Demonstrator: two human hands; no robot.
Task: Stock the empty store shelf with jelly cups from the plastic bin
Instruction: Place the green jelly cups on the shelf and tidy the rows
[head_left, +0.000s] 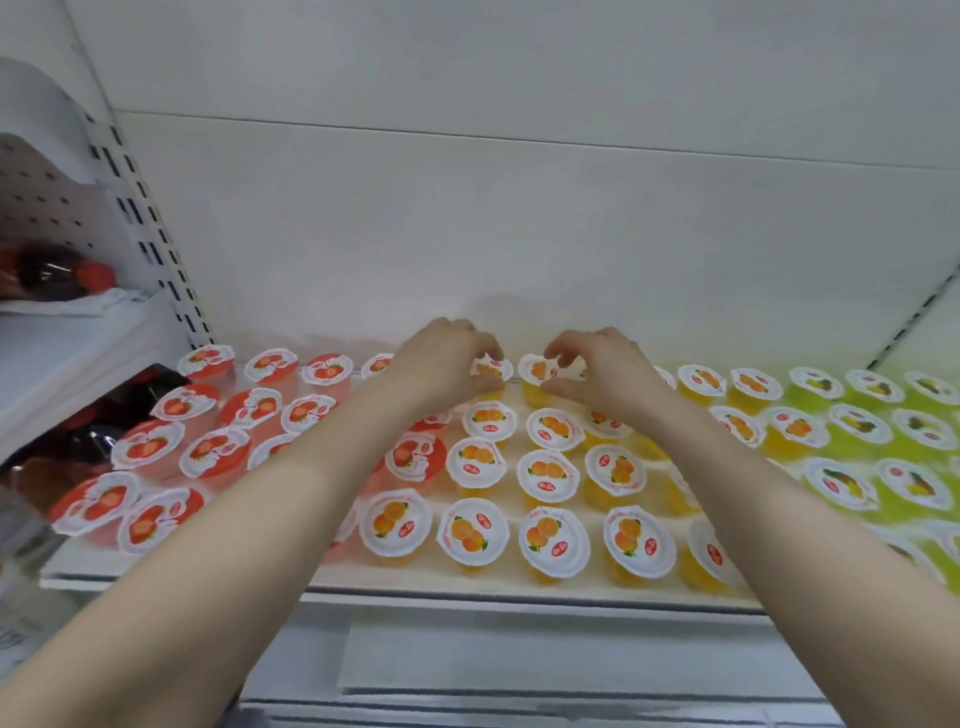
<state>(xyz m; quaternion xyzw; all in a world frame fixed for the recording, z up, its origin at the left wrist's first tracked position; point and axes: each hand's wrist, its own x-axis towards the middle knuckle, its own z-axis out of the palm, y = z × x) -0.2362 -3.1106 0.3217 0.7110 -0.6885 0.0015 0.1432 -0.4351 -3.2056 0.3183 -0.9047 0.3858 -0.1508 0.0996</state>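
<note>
Shelf (467, 582) is looking almost stocked (bin out of view), while left hand (441, 364) is pinching, fingers curled, one orange jelly cup (491, 370) and right hand (608, 370) is pinching the neighbouring cup (537, 370), both in the back row, seemingly filling a last gap.

Strawberry jelly cups (213, 457) stood left on the shelf (415, 578), orange jelly cups (548, 475) middle, pineapple jelly cups (914, 483) right. At the back row, left hand (447, 358) and right hand (605, 370) each gripped an orange one.
</note>
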